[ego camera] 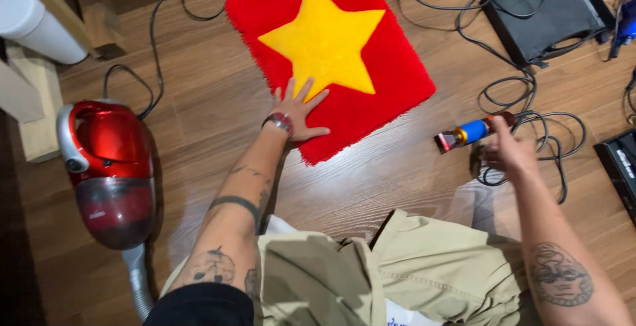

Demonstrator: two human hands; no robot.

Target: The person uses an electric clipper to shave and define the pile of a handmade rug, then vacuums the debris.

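Right hand [509,152] clenched around corded clipper [472,131], blue-and-gold body, blade end pointing left toward rug, just off its right corner. Left hand [299,110] flat, fingers spread, pressing near edge of red rug [391,67] with yellow star [326,38]; grasping nothing. Clipper probably rigid, light, best held mid-body, cable [530,94] trailing behind. Rug soft, shaggy, floppy, likely slides on wood floor [371,187] unless pinned. Red vacuum cleaner [109,167] well left.
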